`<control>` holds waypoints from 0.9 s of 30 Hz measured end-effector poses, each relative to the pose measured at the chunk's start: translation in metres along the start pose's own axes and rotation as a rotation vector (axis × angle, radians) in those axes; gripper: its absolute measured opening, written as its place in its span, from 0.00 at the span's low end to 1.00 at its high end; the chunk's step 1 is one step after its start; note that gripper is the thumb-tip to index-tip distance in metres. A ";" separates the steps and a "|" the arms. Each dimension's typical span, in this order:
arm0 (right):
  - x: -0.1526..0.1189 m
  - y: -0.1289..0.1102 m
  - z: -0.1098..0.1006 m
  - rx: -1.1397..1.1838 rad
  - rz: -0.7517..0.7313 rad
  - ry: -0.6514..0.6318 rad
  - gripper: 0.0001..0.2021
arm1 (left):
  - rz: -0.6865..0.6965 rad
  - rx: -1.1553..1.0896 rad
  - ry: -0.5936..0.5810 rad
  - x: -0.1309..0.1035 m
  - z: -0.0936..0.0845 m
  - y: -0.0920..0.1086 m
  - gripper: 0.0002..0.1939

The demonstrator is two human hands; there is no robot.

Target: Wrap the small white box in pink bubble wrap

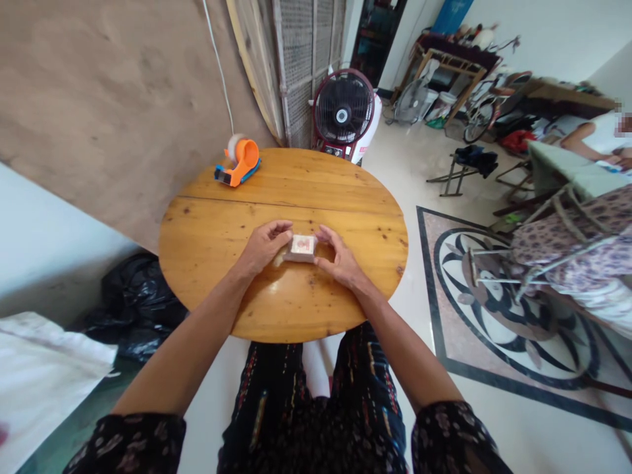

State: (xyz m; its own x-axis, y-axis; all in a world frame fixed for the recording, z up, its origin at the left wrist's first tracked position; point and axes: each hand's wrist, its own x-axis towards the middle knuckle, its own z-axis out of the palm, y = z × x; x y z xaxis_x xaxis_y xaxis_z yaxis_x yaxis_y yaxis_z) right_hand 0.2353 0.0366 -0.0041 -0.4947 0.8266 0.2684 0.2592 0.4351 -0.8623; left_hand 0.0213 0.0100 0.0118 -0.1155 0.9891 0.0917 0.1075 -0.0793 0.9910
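Observation:
A small block-shaped packet (302, 245), pale on top with a reddish mark and wrapped in something clear, lies on the round wooden table (276, 309) between my hands. On its left side my left hand (268, 246) has bent fingers, with the thumb near the packet's corner. Some crumpled clear wrap shows below that thumb. My right hand (338, 257) curves around the packet's right side, thumb and fingers apart, the thumb close to its lower right corner. An orange and blue tape dispenser (241, 161) with a tape roll stands at the table's back left.
Beyond the table's far edge stands a dark red fan (343, 112). Black plastic bags (141, 299) lie on the floor at the left. A folding stool (461, 171) is at the right. Another person's arm (577, 141) rests at a cloth-covered table (563, 168).

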 end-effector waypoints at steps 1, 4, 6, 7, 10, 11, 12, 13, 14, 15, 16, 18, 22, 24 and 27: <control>0.000 0.000 0.001 -0.032 -0.004 0.002 0.39 | 0.003 0.016 0.005 0.000 0.000 0.000 0.25; -0.001 -0.002 0.003 -0.151 -0.017 0.015 0.37 | 0.000 0.076 -0.006 0.000 0.000 0.000 0.24; -0.002 -0.003 0.004 -0.192 -0.021 0.032 0.35 | -0.005 0.099 -0.017 -0.001 0.002 0.002 0.24; -0.002 -0.004 0.004 -0.196 -0.024 0.041 0.35 | -0.009 0.101 -0.025 -0.001 0.002 0.002 0.24; -0.002 -0.004 0.003 -0.175 -0.038 0.059 0.35 | -0.023 0.085 -0.052 -0.002 0.003 0.003 0.25; -0.002 -0.004 0.003 -0.166 -0.039 0.060 0.35 | -0.029 0.080 -0.065 -0.002 0.002 0.003 0.25; -0.002 -0.004 0.003 -0.160 -0.037 0.059 0.36 | -0.035 0.076 -0.076 -0.002 0.002 0.003 0.25; -0.002 -0.003 0.003 -0.155 -0.032 0.056 0.36 | -0.040 0.073 -0.088 -0.002 0.001 0.003 0.25; -0.002 -0.003 0.003 -0.154 -0.027 0.053 0.35 | -0.044 0.073 -0.098 -0.002 0.001 0.003 0.25; -0.001 -0.002 0.003 -0.156 -0.024 0.048 0.35 | -0.046 0.073 -0.106 -0.002 0.000 0.003 0.24; -0.001 -0.002 0.003 -0.160 -0.022 0.044 0.35 | -0.047 0.074 -0.112 -0.002 0.000 0.004 0.24; -0.001 -0.002 0.003 -0.168 -0.020 0.039 0.34 | -0.049 0.075 -0.112 -0.003 0.000 0.005 0.24; -0.003 -0.006 0.002 -0.204 -0.007 0.025 0.35 | -0.053 0.080 -0.091 -0.004 0.002 0.005 0.24; -0.004 -0.008 0.000 -0.175 -0.012 -0.003 0.35 | -0.046 0.061 -0.077 -0.004 0.003 0.004 0.24; -0.003 -0.008 -0.002 0.050 0.005 0.004 0.32 | -0.040 0.022 -0.044 -0.002 0.003 0.001 0.26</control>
State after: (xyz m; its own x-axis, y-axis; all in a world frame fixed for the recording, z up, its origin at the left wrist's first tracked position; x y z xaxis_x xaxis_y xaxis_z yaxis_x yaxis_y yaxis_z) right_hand 0.2364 0.0318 0.0026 -0.4900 0.8303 0.2656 0.2196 0.4124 -0.8841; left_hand 0.0248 0.0085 0.0125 -0.0767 0.9959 0.0473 0.1254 -0.0374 0.9914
